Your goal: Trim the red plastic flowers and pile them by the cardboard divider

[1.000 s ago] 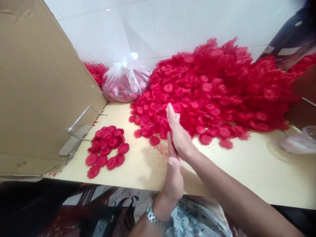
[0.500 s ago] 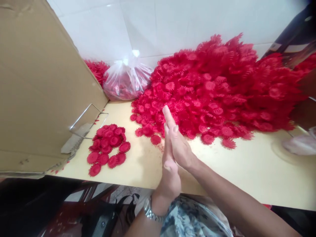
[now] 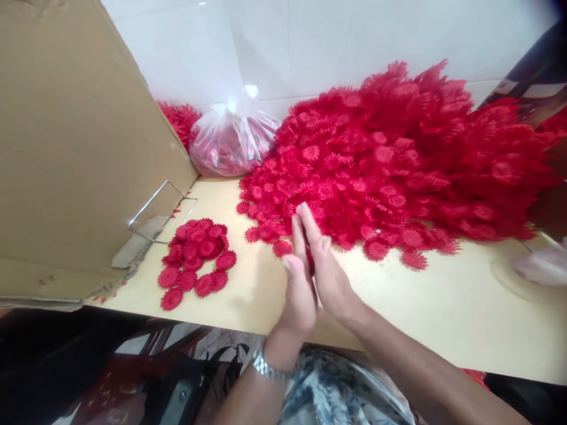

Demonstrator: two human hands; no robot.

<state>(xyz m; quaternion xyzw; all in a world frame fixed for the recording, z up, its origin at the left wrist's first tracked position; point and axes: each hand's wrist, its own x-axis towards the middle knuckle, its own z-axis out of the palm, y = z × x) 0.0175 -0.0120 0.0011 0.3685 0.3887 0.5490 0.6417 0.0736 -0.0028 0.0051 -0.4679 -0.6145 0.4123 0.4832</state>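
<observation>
My left hand (image 3: 299,292), with a metal watch (image 3: 270,366) at its wrist, is upright with its fingers stretched out. My right hand (image 3: 330,274) faces it palm to palm, its fingers straight too. Between the palms shows a sliver of a red flower-shaped piece (image 3: 310,261), mostly hidden by the hands. Just beyond the fingertips spreads a big heap of red flower-shaped pieces (image 3: 354,177) with fringed edges. To the left of my hands lies a small cluster of the same red pieces (image 3: 195,254) on the pale table (image 3: 252,283).
A large cardboard box (image 3: 88,153) stands at the left, with a bent metal wire (image 3: 150,203) by its lower edge. A tied clear plastic bag (image 3: 234,141) of red pieces leans against the tiled wall (image 3: 310,47). At the right edge sits a blurred pinkish object (image 3: 543,265).
My palms have slid along each other and parted slightly, so that a bit of red shows between them. The camera view has shifted slightly.
</observation>
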